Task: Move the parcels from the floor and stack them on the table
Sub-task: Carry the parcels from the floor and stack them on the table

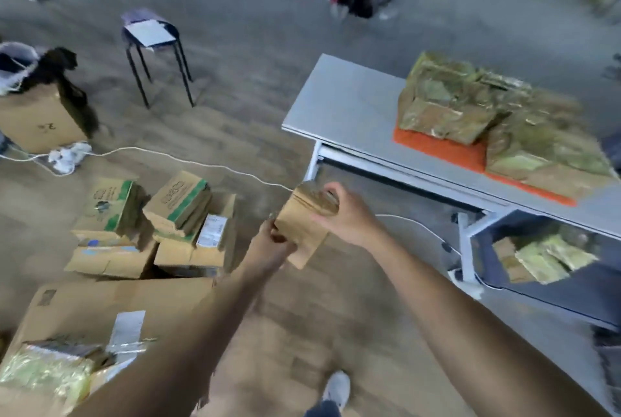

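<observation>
A small brown taped parcel is held in the air above the floor, just left of the grey table. My left hand grips its lower left corner from below. My right hand grips its upper right side, fingers curled over the top. Several tape-wrapped parcels are piled on an orange mat on the table. More cardboard parcels lie in a heap on the floor to the left.
A large flat carton lies at lower left. A white cable runs across the floor. A black stool stands behind, an open box at far left. A dark bin with packets sits under the table. My shoe is below.
</observation>
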`<state>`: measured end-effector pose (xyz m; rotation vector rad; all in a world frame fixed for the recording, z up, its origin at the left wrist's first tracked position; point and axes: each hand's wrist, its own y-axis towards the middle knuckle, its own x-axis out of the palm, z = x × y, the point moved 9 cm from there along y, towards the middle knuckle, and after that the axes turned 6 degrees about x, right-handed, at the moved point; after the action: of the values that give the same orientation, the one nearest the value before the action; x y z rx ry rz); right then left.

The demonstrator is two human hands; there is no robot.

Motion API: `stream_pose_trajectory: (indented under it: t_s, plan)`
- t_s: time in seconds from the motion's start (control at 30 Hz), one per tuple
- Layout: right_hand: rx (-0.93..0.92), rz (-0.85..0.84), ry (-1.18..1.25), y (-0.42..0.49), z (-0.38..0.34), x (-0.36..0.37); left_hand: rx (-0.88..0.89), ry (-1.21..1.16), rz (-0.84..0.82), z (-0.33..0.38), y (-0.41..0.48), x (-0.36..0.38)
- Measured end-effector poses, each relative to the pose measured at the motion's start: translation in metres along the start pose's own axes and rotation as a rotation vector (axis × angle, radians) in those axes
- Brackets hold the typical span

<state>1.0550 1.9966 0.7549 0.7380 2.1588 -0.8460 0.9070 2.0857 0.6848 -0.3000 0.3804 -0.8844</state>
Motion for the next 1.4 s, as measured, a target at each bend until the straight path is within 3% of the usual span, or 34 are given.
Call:
stream_pose_trajectory:
  t_s: [0.13,0.27,0.53,0.83,1.13,1.27,1.4]
  plan:
    - [0.061,0.157,0.056,0.002,0.059,-0.124,0.195,0.276,-0.052,0.091,0.028,0.100]
    - [0.153,0.244,0.145,0.005,0.130,-0.205,0.322,0.326,-0.082,0.151,0.039,0.191]
    - [0.251,0.321,0.287,0.028,0.224,-0.290,0.505,0.550,-0.120,0.229,0.079,0.301]
    - [0.317,0.319,0.207,0.100,0.292,-0.363,0.360,0.412,-0.361,0.265,0.178,0.398]
    - [0.592,0.435,0.070,0.161,0.381,-0.424,0.204,0.099,-0.534,0.296,0.266,0.451]
    - [0.666,0.469,0.048,0.176,0.418,-0.442,0.156,0.066,-0.510,0.306,0.285,0.465]
    - [0.704,0.396,-0.058,0.196,0.444,-0.456,0.122,0.048,-0.465,0.319,0.297,0.484]
